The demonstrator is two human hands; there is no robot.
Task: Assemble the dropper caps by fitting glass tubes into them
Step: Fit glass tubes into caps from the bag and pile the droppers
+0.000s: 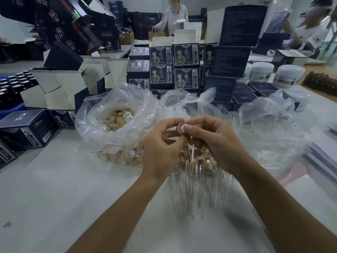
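Observation:
Between both hands, above the table's middle, is one tan wooden dropper cap with a white inside. My left hand pinches it from the left. My right hand meets it from the right, thumb tip pressed at the cap's open end. No glass tube shows clearly between the fingers. Below the hands lies a heap of finished caps with clear glass tubes pointing toward me. A clear plastic bag at the left holds several loose tan caps.
More loose caps lie under the bag's front edge. Dark blue printed boxes are stacked behind, open white-lined cartons at the left, white jars at the right. Other crumpled plastic bags lie to the right. Two people work at the far tables.

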